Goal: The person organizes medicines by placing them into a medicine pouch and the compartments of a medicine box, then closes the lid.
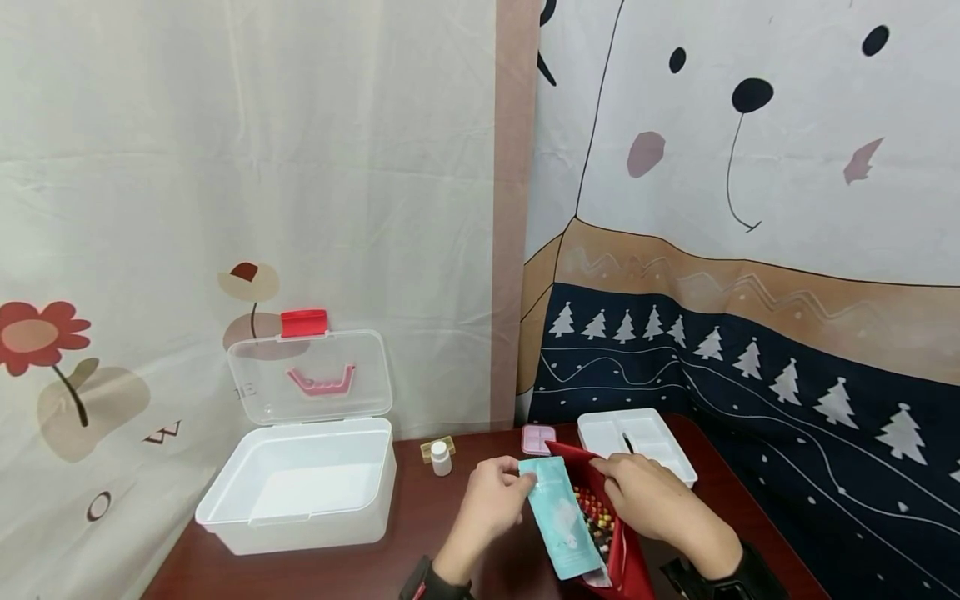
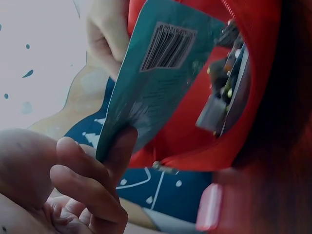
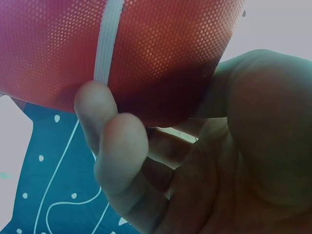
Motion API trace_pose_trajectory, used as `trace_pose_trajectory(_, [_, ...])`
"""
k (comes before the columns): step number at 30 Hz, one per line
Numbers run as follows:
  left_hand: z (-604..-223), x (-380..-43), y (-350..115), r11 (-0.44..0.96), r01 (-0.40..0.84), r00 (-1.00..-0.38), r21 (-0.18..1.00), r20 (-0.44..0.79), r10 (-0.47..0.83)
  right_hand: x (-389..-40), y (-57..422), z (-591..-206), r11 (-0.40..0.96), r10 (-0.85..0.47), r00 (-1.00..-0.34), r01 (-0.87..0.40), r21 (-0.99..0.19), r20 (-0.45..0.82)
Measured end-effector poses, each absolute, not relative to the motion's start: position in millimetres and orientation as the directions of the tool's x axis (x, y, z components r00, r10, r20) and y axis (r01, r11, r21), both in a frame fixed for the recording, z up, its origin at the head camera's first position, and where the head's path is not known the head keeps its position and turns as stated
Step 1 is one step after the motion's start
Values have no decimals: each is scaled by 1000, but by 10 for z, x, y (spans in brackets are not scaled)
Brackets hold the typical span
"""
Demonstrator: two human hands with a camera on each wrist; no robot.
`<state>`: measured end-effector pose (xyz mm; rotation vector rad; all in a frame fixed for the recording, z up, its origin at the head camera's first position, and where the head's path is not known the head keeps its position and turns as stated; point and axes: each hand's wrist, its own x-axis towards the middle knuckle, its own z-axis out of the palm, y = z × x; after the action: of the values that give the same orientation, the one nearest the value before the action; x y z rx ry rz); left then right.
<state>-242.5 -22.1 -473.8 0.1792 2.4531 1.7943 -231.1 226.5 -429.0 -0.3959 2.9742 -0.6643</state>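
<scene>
A teal sachet [image 1: 558, 517] is pinched at its top corner between the thumb and fingers of my left hand [image 1: 487, 500]. It hangs over the mouth of a red zip pouch [image 1: 636, 571]; in the left wrist view its back carries a barcode [image 2: 169, 46]. My right hand [image 1: 652, 500] grips the pouch's rim, thumb and fingers on either side of the red fabric [image 3: 165, 53]. Inside the pouch lie small red, yellow and dark packets [image 1: 597, 518], partly covered by the sachet. How far the sachet's lower end reaches into the pouch I cannot tell.
To the left stands a white box [image 1: 300, 533] with its clear lid [image 1: 262, 375] raised. A white bottle [image 1: 441, 461] stands by a small yellowish piece [image 1: 425, 451]. Behind the pouch are a pink pill case [image 1: 537, 439] and a white divided tray [image 1: 667, 442] with a black item.
</scene>
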Motion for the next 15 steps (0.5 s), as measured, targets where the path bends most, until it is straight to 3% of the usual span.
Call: trace_pose_trajectory(15, [-4832,-2385,46,211,-43,-980,977,-82,180,-2310,2255,-4293,865,-255,-967,-219,-451,-18])
